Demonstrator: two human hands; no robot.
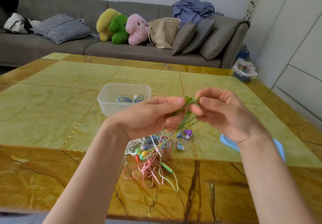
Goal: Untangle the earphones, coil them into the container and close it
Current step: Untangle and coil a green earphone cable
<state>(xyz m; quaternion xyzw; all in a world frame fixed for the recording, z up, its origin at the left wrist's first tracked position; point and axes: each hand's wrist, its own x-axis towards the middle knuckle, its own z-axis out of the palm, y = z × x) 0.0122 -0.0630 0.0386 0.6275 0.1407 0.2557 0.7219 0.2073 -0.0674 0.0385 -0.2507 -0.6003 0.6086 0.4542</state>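
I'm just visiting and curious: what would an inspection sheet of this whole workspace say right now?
Surface: glossy yellow stone-patterned table.
Job's things: clear container, open, blue earphones inside; blue lid lying at right, partly hidden by the forearm.
Clutter: nothing seen.
Hands: left hand and right hand both pinch the green earphone cable.
Cables: tangled pile of earphones on the table below the hands.
Surroundings: grey sofa with plush toys, cushions, tote bag.
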